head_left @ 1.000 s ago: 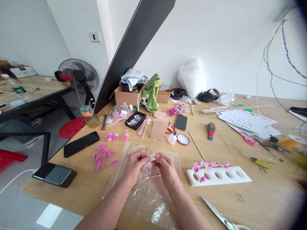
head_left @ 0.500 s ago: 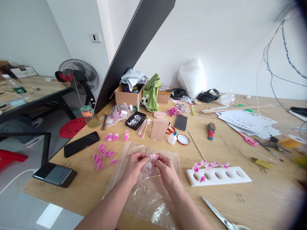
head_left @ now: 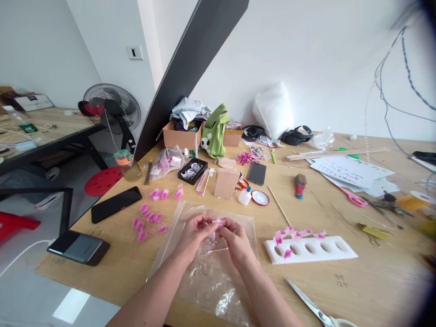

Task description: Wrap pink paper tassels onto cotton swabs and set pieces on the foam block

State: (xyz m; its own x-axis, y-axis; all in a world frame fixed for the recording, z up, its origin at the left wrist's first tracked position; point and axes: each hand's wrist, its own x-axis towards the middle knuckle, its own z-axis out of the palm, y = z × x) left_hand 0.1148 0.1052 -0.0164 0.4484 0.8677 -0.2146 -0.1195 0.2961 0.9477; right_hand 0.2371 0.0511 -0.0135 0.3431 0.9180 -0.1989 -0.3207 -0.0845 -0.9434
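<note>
Between my two hands is a small pink-and-white petal piece (head_left: 219, 222), pinched by the fingertips of both. My left hand (head_left: 196, 234) is closed on its left side, and my right hand (head_left: 235, 237) closes on its right side. Both hands are above a clear plastic bag (head_left: 204, 281) lying flat on the table. Below the fingers, partly hidden, are small translucent bits (head_left: 206, 246) and a thin wooden stick (head_left: 218, 250). Several pink petal pieces (head_left: 150, 218) lie to the left. More pink flowers (head_left: 297, 234) rest along a white foam block (head_left: 309, 251) with round holes.
Large scissors (head_left: 311, 305) lie at the front right. Two phones, one black (head_left: 116, 204) and one grey (head_left: 78, 247), sit at the left edge. Beyond my hands are a glue bottle (head_left: 244, 196), a red-rimmed lid (head_left: 260, 198), a cardboard piece (head_left: 226, 184) and a black tray (head_left: 192, 171).
My fingertips have drawn closer together around the petal piece, and my left hand has shifted slightly right. Everything else on the table stays put.
</note>
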